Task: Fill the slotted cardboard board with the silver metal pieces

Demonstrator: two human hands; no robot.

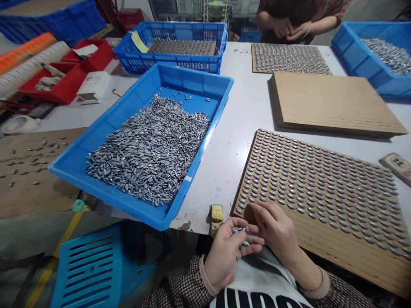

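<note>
My left hand (227, 252) is curled around several small silver spindle-shaped metal pieces (239, 231), close to my chest. My right hand (272, 226) rests at the near corner of a brown cardboard board (321, 252), whose surface carries dense, neat rows of the same pieces. Its fingers hide that corner. Ahead and to the left, a blue plastic tray (96, 115) holds a large loose heap of silver pieces (147, 149). A yellow sponge (217, 212) sits on the white table (231, 162) just beyond my left hand.
A bare stacked cardboard board (334, 102) and a filled one (289, 59) lie farther along the table. More blue trays stand behind. A co-worker's hands (290, 28) are at the far end. Red trays lie left, and a blue stool (90, 269) stands below the table edge.
</note>
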